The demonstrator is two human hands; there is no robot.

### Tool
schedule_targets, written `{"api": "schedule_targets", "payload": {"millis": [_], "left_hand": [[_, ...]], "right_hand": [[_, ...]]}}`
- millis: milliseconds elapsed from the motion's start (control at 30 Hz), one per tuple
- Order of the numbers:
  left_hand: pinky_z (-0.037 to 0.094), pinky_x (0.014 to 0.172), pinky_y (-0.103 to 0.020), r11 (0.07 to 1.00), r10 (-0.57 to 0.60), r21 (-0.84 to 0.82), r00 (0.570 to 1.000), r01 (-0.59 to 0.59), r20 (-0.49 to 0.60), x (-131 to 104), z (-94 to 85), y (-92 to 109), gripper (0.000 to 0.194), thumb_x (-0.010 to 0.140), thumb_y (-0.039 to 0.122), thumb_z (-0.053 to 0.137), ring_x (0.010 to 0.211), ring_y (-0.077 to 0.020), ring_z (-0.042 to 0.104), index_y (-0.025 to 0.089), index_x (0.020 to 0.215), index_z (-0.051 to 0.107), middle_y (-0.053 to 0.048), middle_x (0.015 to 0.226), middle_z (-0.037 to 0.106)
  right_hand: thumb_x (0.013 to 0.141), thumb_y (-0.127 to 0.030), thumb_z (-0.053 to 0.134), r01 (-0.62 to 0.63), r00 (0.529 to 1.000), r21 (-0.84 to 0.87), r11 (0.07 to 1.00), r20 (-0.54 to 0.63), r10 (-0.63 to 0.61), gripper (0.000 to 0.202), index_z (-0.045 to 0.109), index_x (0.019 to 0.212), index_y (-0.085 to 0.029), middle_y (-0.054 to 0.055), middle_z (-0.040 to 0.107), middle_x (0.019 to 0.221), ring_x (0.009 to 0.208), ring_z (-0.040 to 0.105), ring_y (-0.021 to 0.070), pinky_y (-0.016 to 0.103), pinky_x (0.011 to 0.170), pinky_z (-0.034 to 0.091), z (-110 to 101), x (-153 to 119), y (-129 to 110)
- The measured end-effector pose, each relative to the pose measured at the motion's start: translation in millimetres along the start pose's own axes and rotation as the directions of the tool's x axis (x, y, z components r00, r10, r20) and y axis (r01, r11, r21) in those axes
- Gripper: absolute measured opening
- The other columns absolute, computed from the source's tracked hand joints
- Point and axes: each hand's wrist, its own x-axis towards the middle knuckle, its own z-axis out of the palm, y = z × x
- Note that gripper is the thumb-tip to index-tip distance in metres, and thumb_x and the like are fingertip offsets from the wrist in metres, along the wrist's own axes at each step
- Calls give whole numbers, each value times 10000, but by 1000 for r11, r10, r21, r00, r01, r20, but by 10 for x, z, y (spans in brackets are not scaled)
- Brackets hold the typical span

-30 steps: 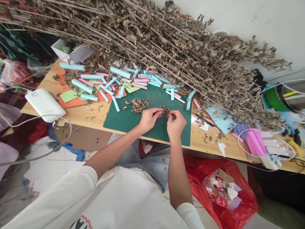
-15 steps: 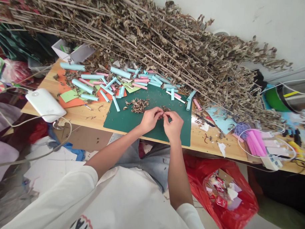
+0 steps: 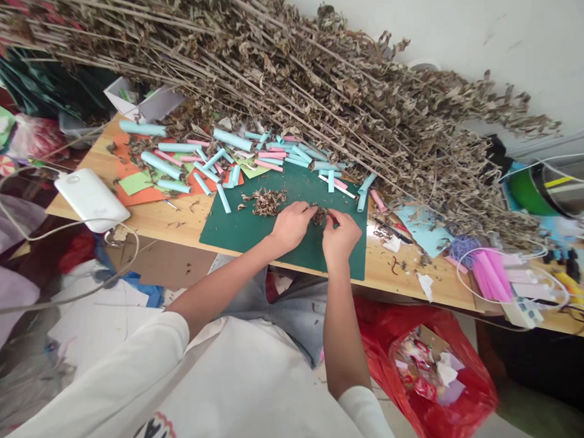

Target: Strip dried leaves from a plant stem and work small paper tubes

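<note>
Over the green mat (image 3: 253, 233), my left hand (image 3: 292, 227) has its fingers together at the left edge of a small heap of dried leaf bits (image 3: 319, 215). At that heap's right side is my right hand (image 3: 340, 236), its thumb and fingertips pinched together. Whatever either hand grips is too small to make out. A larger heap of dried crumbled leaves (image 3: 268, 202) lies on the mat left of my hands. Rolled blue paper tubes (image 3: 231, 139) and pink ones (image 3: 269, 164) lie behind the mat.
Long dried leafy stalks (image 3: 297, 78) stretch across the back of the wooden table (image 3: 186, 222). A white power bank (image 3: 91, 199) with a cable is at the left. Pink paper (image 3: 492, 274) lies right, and a red bag (image 3: 379, 330) hangs below the edge.
My hands have moved apart from their meeting point, the right one to the right. More of the small leaf heap shows between them.
</note>
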Motion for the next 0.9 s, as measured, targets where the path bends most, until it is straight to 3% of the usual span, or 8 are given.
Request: {"api": "schedule_targets", "payload": {"millis": [133,233,367,467,600,767,900], "left_hand": [[476,879,-371,996,56,66,998,-54,-20,-26,-120,-32,210,934,248,520,999,-244,557,166,998,702,-116,1012,644],[452,976,-423,995,86,58,992,-80,-97,-171,-310,-86,275,937,273,510,1100,-264,523,164,1148,650,-131,1146,616],[350,1105,-500,990,-41,127,986,63,-164,-440,-620,-226,440,933,229,477,1287,-312,420,139,1363,498,-172,1333,518],[323,1123,-521,970,-131,189,983,154,-130,-564,-755,-332,565,923,270,499,1361,-352,343,120,1456,386,-205,1438,421],[329,1118,-518,956,-178,222,981,189,-71,-565,-764,-421,587,907,334,545,1374,-369,330,180,1457,408,-181,1497,362],[360,1094,-507,963,-154,225,988,146,21,-473,-709,-500,568,899,343,570,1342,-353,381,235,1441,440,-158,1508,359],[372,1068,-510,951,-156,277,987,139,42,-420,-705,-501,578,897,348,569,1334,-368,383,200,1441,438,-181,1496,373]], "right_hand": [[837,-117,473,7,999,-99,995,50,-2,279,723,959,-131,132,691,933,899,611,246,383,869,473,38,7,29],[854,-120,435,9,999,-151,988,34,-4,344,711,1061,-114,166,656,1012,971,584,274,423,899,471,26,-11,6],[848,-86,380,63,998,-99,993,-25,-66,461,624,1237,-122,182,594,1158,1105,536,285,452,967,457,3,-53,-135],[862,-76,354,157,986,57,986,53,-160,482,595,1272,-151,153,596,1228,1172,529,251,418,1029,442,83,-55,-311],[861,-67,370,217,931,181,959,256,-259,476,608,1257,-179,113,623,1231,1145,564,229,394,1033,457,275,68,-505],[821,6,367,369,819,76,926,446,-362,570,582,1314,-184,110,568,1323,1192,512,255,417,1047,421,409,337,-631],[862,-26,380,408,760,6,913,552,-343,470,660,1203,-188,130,603,1214,1105,543,254,385,965,451,494,471,-712]]}}
